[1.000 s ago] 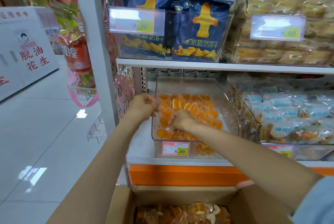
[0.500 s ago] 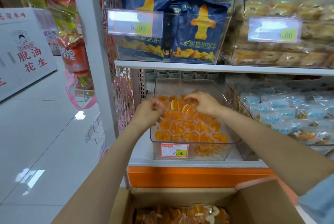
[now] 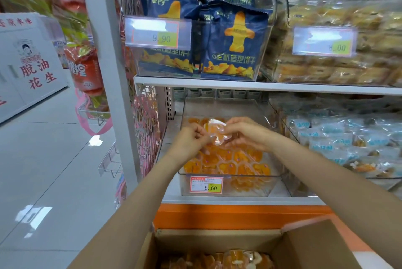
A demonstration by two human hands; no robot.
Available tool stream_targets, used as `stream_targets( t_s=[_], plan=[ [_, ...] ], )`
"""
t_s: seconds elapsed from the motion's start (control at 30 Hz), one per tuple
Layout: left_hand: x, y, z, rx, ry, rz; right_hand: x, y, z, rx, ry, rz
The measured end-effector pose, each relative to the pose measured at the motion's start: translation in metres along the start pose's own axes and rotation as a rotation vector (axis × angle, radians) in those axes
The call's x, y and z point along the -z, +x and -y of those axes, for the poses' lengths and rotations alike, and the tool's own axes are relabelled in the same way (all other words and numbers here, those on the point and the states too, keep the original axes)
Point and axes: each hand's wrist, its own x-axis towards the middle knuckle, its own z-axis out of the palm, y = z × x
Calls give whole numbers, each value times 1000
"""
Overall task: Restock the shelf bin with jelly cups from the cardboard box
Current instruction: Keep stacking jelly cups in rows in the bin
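The left hand and right hand meet over the bin, each pinching one side of a single clear cup between fingertips and thumb. The cup hangs tilted just above the orange rows; whether it touches them cannot be told.

The rows lie flat and close-packed in the front part of the bin, while the back looks thinly filled. The step in hand appears to be seating this cup. To do it well, level the cup first so it faces the same way as its neighbours. Then lower it into the open spot at the rear edge of the rows rather than dropping it on top. The thin rim will likely flex, so a light pinch should do, and letting go with both hands together should keep it from tipping. Pressing it against the adjoining cups should keep the rows tight.

A tag hangs on the bin's front wall. The box stands open below the shelf with more stock inside, within easy reach for the next pick.
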Motion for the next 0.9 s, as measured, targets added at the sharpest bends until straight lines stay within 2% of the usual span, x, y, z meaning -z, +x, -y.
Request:
stream_targets(
  t_s=[0.07,0.13,0.23,0.37,0.43,0.57,0.67,0.9],
  plan=[
    [-5,-1,-2,30,-87,7,-5,-8,-3,-23,41,60],
    [-4,-1,-3,76,-116,20,-8,-11,-7,-29,-82,23],
    [0,-3,1,133,-37,77,-10,-7,-14,-49,-269,-45],
    [-4,-4,8,200,95,165,-15,3,-25,-263,-202,-33],
    [-5,-3,11,214,161,186,-16,7,-30,-310,-220,-37],
    [-3,-2,11,161,376,153,-23,10,-34,-310,-276,-43],
    [4,-1,8,79,529,98,-32,11,-35,-290,-402,-75],
    [12,-1,6,37,407,107,-37,23,-35,-250,-665,-98]
  ],
)
